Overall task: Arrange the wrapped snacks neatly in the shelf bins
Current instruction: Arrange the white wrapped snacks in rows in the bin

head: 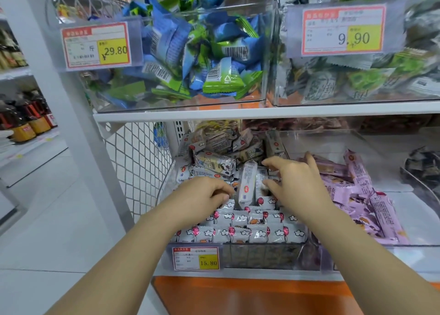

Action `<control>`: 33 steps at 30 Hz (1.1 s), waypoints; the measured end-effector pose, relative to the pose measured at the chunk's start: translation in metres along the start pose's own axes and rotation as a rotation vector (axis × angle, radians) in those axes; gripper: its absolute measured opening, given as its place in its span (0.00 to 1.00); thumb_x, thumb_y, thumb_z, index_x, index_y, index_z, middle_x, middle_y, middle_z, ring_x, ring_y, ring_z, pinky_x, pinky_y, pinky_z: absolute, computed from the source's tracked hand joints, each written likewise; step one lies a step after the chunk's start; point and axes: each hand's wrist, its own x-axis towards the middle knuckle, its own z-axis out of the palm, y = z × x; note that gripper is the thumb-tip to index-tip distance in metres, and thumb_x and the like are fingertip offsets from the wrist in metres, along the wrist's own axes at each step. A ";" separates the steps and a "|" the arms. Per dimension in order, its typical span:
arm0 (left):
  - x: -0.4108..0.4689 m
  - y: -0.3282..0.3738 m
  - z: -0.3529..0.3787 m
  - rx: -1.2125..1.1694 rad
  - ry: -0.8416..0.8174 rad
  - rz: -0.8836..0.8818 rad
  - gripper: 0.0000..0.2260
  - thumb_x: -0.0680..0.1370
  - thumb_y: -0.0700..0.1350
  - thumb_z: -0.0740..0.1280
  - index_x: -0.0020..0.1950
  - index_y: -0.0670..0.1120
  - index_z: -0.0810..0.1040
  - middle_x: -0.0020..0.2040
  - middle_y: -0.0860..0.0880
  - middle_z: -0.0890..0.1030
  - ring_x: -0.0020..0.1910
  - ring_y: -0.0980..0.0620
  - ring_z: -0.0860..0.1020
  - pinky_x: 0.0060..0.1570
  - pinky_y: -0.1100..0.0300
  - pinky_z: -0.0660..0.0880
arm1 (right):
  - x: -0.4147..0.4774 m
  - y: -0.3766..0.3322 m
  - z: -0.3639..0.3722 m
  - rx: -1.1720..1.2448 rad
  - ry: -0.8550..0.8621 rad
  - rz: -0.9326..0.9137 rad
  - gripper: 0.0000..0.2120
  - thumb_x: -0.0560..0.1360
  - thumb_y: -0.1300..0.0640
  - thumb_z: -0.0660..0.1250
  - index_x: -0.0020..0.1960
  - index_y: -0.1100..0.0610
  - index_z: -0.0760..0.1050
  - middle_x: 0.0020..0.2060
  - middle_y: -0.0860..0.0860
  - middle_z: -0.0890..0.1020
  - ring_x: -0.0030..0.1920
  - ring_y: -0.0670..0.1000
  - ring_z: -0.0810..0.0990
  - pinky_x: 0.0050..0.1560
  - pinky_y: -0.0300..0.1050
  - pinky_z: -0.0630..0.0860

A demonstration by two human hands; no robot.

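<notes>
Dozens of white wrapped snacks (240, 231) fill the clear bin (262, 255) at the lower shelf's left end, in flat rows along the front edge and jumbled at the back. I see the left hand (202, 195) curled, fingertips down on the rows; whether it holds one I cannot tell. The right hand (297, 184) brackets an upright packet (260, 181) with thumb and forefinger, grip unclear. Purple packets (357, 191) lie in the next bin rightward.

Dark bottles (28, 122), maybe sauce, far left; white mesh panel (140, 162); orange base (250, 295).
</notes>
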 end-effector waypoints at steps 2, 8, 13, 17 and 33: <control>0.005 0.005 0.002 -0.060 0.004 -0.006 0.13 0.79 0.48 0.62 0.63 0.55 0.75 0.49 0.60 0.79 0.45 0.59 0.78 0.49 0.59 0.76 | 0.000 -0.003 -0.003 0.016 -0.041 -0.021 0.17 0.77 0.50 0.63 0.65 0.45 0.70 0.48 0.46 0.84 0.53 0.48 0.80 0.75 0.53 0.43; 0.025 0.022 0.014 -0.146 -0.014 -0.011 0.17 0.79 0.47 0.62 0.68 0.52 0.70 0.55 0.55 0.77 0.52 0.56 0.77 0.51 0.61 0.75 | -0.002 -0.004 -0.007 -0.004 -0.149 -0.087 0.17 0.80 0.50 0.58 0.68 0.42 0.66 0.56 0.45 0.81 0.58 0.49 0.77 0.75 0.55 0.41; 0.036 0.028 0.018 -0.098 0.004 0.005 0.15 0.79 0.45 0.64 0.65 0.51 0.73 0.51 0.56 0.78 0.51 0.55 0.77 0.54 0.59 0.75 | 0.003 0.008 -0.011 0.229 -0.058 -0.079 0.16 0.78 0.57 0.60 0.64 0.45 0.73 0.55 0.44 0.82 0.57 0.48 0.78 0.74 0.52 0.48; 0.046 0.035 0.017 0.046 -0.025 0.046 0.15 0.77 0.45 0.67 0.64 0.52 0.75 0.55 0.54 0.78 0.52 0.56 0.76 0.57 0.59 0.73 | -0.003 0.018 -0.026 0.443 0.019 -0.031 0.14 0.77 0.59 0.63 0.60 0.48 0.77 0.52 0.44 0.83 0.55 0.48 0.79 0.66 0.50 0.68; 0.052 0.054 0.015 0.368 -0.093 0.140 0.18 0.73 0.38 0.65 0.62 0.49 0.76 0.44 0.52 0.74 0.42 0.53 0.71 0.43 0.62 0.70 | -0.016 0.041 -0.029 0.550 -0.003 0.039 0.11 0.77 0.59 0.64 0.56 0.47 0.79 0.43 0.38 0.79 0.44 0.36 0.75 0.41 0.21 0.66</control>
